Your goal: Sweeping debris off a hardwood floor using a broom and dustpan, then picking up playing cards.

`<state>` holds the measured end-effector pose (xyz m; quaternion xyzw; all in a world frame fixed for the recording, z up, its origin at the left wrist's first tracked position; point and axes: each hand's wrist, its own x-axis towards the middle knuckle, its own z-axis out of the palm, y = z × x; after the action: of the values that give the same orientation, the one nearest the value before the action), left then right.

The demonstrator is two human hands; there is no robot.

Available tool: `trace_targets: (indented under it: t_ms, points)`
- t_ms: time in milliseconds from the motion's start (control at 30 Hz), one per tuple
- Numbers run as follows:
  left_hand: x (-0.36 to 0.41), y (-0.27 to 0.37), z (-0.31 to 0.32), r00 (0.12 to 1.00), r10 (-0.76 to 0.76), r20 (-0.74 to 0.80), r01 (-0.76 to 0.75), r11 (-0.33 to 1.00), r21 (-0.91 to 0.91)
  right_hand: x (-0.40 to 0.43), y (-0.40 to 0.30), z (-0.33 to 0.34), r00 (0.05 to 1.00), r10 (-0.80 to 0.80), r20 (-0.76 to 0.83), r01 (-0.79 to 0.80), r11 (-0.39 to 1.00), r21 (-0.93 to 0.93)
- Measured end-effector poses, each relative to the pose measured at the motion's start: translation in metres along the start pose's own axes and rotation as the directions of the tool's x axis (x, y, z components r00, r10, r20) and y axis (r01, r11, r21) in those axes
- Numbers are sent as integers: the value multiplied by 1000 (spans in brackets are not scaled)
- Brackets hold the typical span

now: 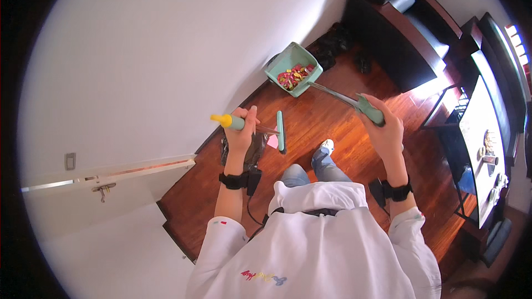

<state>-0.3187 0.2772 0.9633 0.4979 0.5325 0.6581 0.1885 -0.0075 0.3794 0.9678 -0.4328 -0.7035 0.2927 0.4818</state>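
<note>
My left hand (pixel 243 131) is closed around the green and yellow handle of a broom (pixel 280 132), whose green head is low near the floor beside a pink piece (pixel 273 141). My right hand (pixel 381 122) grips the green handle end of a long-handled dustpan (pixel 294 68). The pan is tilted ahead of me near the wall. Inside it lies a pile of small red, pink and yellow pieces (pixel 294 77). How the broom's bristles meet the floor cannot be told.
A black plastic bag (pixel 251 151) lies behind my left hand. Dark bags (pixel 332 45) sit by the wall near a dark sofa (pixel 386 37). At the right stands a white-topped table (pixel 478 149) with items on it. A door (pixel 104 207) is at the left.
</note>
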Motion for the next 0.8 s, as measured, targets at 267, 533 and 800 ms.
trace_targets:
  t_ms: [267,533,800]
  points:
    - [65,-26,14,999,34,-40,-27,989,144,62,4,15,948,-240,209,281,940,-193]
    - [72,-42,19,997,-56,52,38,955,293,74,-27,30,851,-311,423,457,836,-304]
    - [63,-63,-2,1000,-12,27,6,973,229,40,-80,89,659,-417,626,707,628,-327]
